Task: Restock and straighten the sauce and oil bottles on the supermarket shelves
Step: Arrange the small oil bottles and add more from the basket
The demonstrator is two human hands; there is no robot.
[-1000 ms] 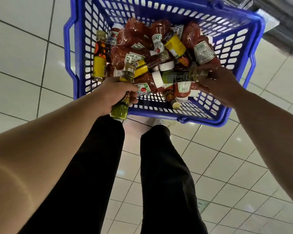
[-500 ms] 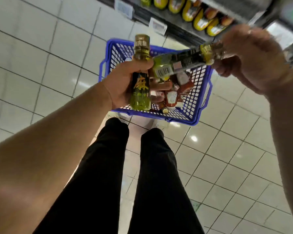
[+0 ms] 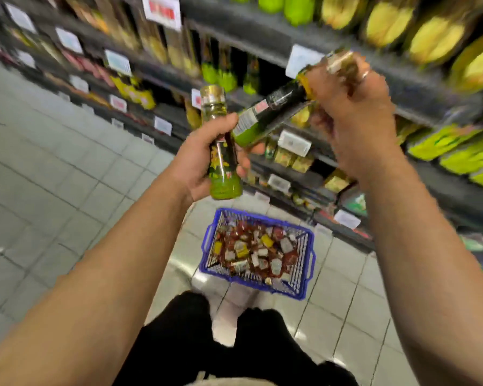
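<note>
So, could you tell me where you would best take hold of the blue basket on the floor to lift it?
I would grip the blue basket by the handle loops on its two short sides, one hand from each side. It stands upright on the tiles heaped with sauce bottles, so the top is poor to grasp. Both hands are busy: the left hand and right hand each hold an oil bottle.

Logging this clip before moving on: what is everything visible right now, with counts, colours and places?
upright oil bottle: 1, green with gold cap, in left hand
tilted oil bottle: 1, dark green, in right hand
basket: 1, blue, on floor, full of red sauce bottles
shelves: dark, stocked with blurred green and yellow bottles, white price tags
floor: grey tiles
left hand: grips upright bottle
right hand: grips tilted bottle's neck
</note>
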